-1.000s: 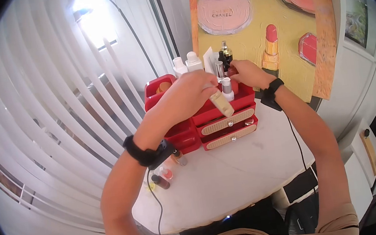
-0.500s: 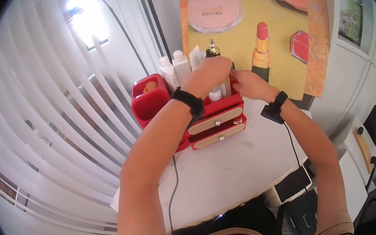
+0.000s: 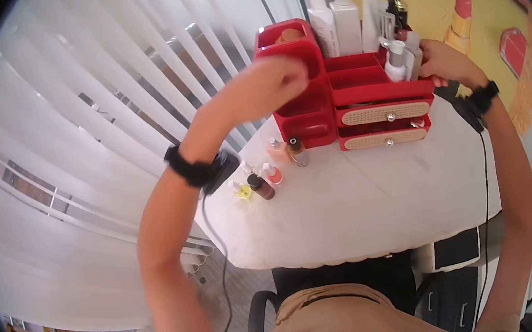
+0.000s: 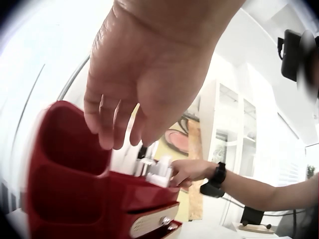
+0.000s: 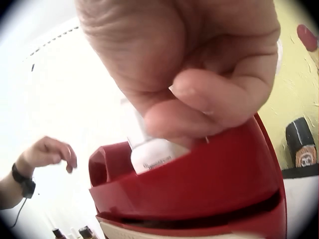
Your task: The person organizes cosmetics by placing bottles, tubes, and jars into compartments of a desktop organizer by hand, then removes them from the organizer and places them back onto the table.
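Observation:
My left hand [image 3: 273, 85] hovers over the left side of a red makeup organizer [image 3: 384, 92]. In the left wrist view its fingers [image 4: 119, 124] hang loosely extended, with nothing between them. At the organizer's right end is my right hand [image 3: 449, 64], its fingers [image 5: 214, 102] bent in the right wrist view. They lie right at a slim pale bottle [image 3: 414, 58] in the right compartment; I cannot tell whether they grip it. Beside that bottle stands a small white bottle [image 3: 395, 64] with a clear cap. Two rattan-front drawers [image 3: 366, 115] sit below, slightly pulled out.
On the white table [image 3: 352, 215], several small bottles stand left of the organizer, among them a dark brown one [image 3: 260, 186] and a coral one [image 3: 273, 174]. Two white bottles [image 3: 347, 23] rise behind. Vertical blinds [image 3: 98, 153] hang at left; a makeup painting [image 3: 485, 0] is at right.
The left hand carried a pale beige bottle to the organizer's right compartment, let it go and has swung back left, bare. The right hand has stayed by the right end. The head view has shifted.

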Tool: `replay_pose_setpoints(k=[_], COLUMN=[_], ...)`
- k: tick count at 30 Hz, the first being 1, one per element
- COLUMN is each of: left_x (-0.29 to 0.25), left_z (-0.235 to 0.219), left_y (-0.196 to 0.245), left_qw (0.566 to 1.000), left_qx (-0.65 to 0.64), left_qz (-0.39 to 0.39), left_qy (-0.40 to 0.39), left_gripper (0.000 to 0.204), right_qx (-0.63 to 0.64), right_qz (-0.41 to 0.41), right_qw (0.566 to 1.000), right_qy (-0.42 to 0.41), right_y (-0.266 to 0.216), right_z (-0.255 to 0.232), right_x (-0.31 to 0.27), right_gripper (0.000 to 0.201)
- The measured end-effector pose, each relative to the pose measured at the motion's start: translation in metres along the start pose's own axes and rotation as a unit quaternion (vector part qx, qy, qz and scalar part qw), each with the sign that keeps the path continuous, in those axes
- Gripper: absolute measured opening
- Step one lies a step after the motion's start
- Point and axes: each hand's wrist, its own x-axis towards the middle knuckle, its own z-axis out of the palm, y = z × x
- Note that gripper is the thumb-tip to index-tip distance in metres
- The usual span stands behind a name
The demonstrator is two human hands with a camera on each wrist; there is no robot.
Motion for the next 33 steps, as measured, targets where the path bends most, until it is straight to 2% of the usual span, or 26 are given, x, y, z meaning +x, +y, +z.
replay_pose_setpoints(k=[1,2,3,4,6,7,8,9,10,11,14,15,16,17,18,19,20,22,24,26,27,28,30,33], left_x=[-0.020,-0.038,-0.056,-0.073,-0.087,-0.089,-0.089,-0.087,-0.084,-0.079,-0.069,-0.070,-0.070,-0.063,-0.061,-0.060,-0.059,-0.064,-0.060,-0.063,-0.061,-0.058,-0.048,-0.027], left_z=[0.002,0.006,0.011,0.018,0.031,0.036,0.040,0.045,0.050,0.056,0.070,0.071,0.073,0.079,0.093,0.095,0.095,0.089,0.070,0.049,0.039,0.031,0.011,-0.008], left_y=[-0.014,-0.028,-0.039,-0.047,-0.055,-0.055,-0.056,-0.060,-0.066,-0.071,-0.081,-0.084,-0.085,-0.086,-0.101,-0.096,-0.092,-0.094,-0.080,-0.063,-0.054,-0.043,-0.019,0.011], left_qw=[0.999,0.996,0.996,0.993,0.988,0.984,0.979,0.980,0.983,0.986,0.994,0.994,0.989,0.982,0.983,0.984,0.983,0.992,0.994,0.993,0.995,0.997,0.998,1.000], left_qx=[0.015,0.028,0.023,0.028,0.031,0.034,0.038,0.039,0.053,0.067,0.041,0.043,0.060,0.075,0.095,0.090,0.078,0.055,0.039,0.026,0.027,0.027,0.017,0.002], left_qz=[-0.027,-0.056,-0.062,-0.085,-0.104,-0.115,-0.126,-0.123,-0.109,-0.097,-0.077,-0.074,-0.081,-0.077,-0.054,-0.070,-0.085,-0.041,-0.039,-0.053,-0.048,-0.043,-0.029,0.005], left_qy=[-0.030,-0.059,-0.056,-0.082,-0.110,-0.134,-0.158,-0.154,-0.135,-0.115,-0.073,-0.069,-0.113,-0.154,-0.146,-0.137,-0.141,-0.104,-0.099,-0.104,-0.078,-0.053,-0.050,-0.017], left_gripper=[0.018,0.018,0.018,0.021,0.024,0.025,0.027,0.027,0.028,0.029,0.029,0.029,0.028,0.026,0.023,0.022,0.023,0.022,0.020,0.018,0.014,0.012,0.010,0.009], right_qx=[-0.005,-0.025,-0.044,-0.046,0.057,0.077,0.047,0.055,-0.069,-0.084,-0.118,-0.120,-0.124,-0.136,-0.125,-0.118,-0.138,-0.080,-0.080,-0.049,-0.011,0.010,0.033,-0.028], right_qz=[-0.003,-0.014,-0.025,-0.025,-0.058,-0.119,-0.090,-0.212,-0.254,-0.289,-0.280,-0.272,-0.258,-0.249,-0.276,-0.302,-0.287,-0.238,-0.214,-0.161,-0.111,-0.104,-0.095,-0.063], right_qw=[1.000,0.994,0.977,0.978,0.984,0.986,0.995,0.976,0.965,0.953,0.952,0.955,0.957,0.958,0.953,0.946,0.948,0.968,0.972,0.983,0.988,0.986,0.982,0.975], right_qy=[-0.003,0.105,0.208,0.201,0.157,0.082,0.008,-0.009,0.018,0.036,0.033,-0.005,-0.041,-0.030,-0.026,-0.022,-0.008,-0.010,0.056,0.074,0.106,0.133,0.162,0.211], right_y=[-0.010,-0.018,-0.023,-0.029,-0.056,-0.058,-0.076,-0.062,-0.069,-0.071,-0.071,-0.070,-0.068,-0.064,-0.059,-0.050,-0.047,-0.060,-0.057,-0.061,-0.055,-0.055,-0.044,-0.032], right_z=[-0.003,-0.005,-0.001,0.013,0.043,0.074,0.102,0.140,0.167,0.194,0.243,0.251,0.256,0.260,0.261,0.250,0.230,0.192,0.146,0.085,0.059,0.036,0.000,-0.032], right_x=[-0.014,-0.025,-0.032,-0.037,-0.045,-0.045,-0.044,-0.025,-0.020,-0.011,0.017,0.022,0.026,0.027,0.026,0.021,0.009,-0.017,-0.037,-0.064,-0.072,-0.080,-0.079,-0.062], right_gripper=[0.047,0.045,0.044,0.044,0.039,0.032,0.035,0.038,0.042,0.040,0.034,0.031,0.028,0.028,0.027,0.026,0.026,0.026,0.027,0.026,0.023,0.026,0.028,0.028])
